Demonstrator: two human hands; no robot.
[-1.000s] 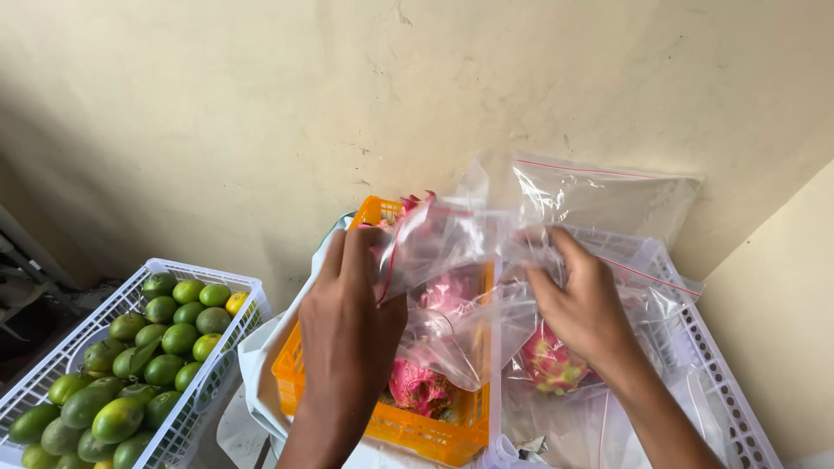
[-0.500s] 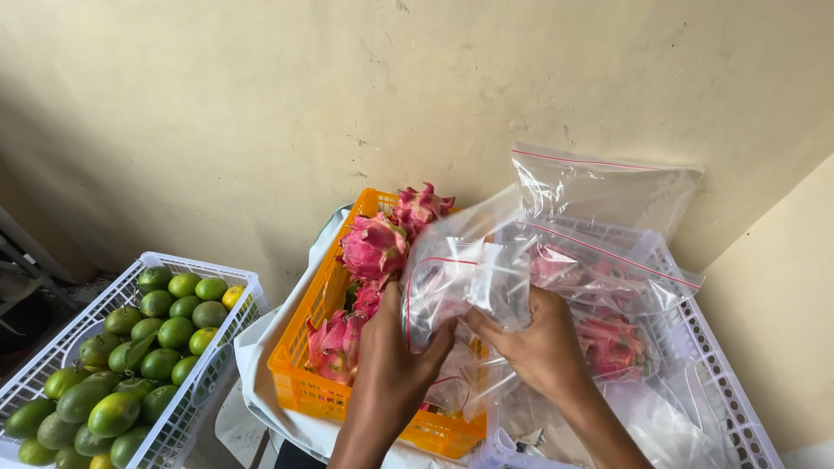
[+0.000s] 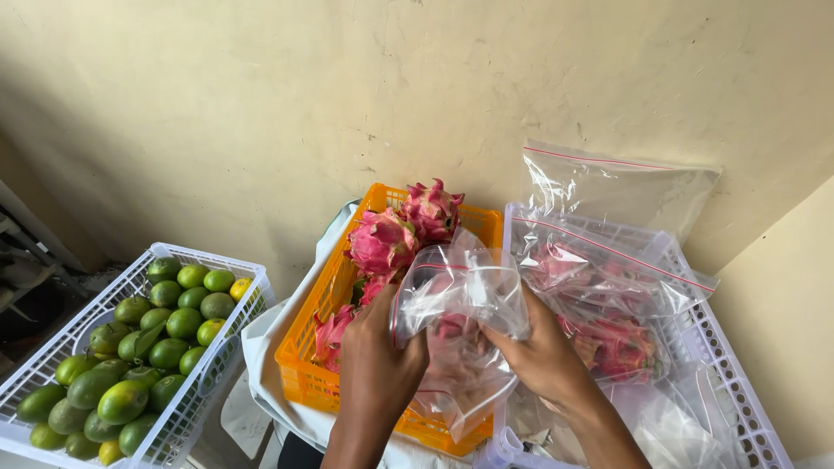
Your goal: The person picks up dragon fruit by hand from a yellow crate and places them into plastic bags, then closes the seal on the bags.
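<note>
At the lower centre of the frame, over the orange crate [image 3: 300,369] of pink fruit [image 3: 382,241], both forearms rise side by side. The left hand [image 3: 378,360] and right hand [image 3: 543,352] face each other, fingers curled and clamped on the clear plastic bag [image 3: 456,300] held open-mouthed between them.

The crate of dragon fruits [image 3: 382,347] sits in the middle, against the wall [image 3: 347,104]. Left of it, apart, stands the crate of citrus fruits [image 3: 52,373]. Right of it lies a third crate [image 3: 738,382] holding bagged dragon fruit [image 3: 621,347]. A zip bag [image 3: 460,304] hangs before the middle crate, between left hand [image 3: 378,365] and right hand [image 3: 543,356]
</note>
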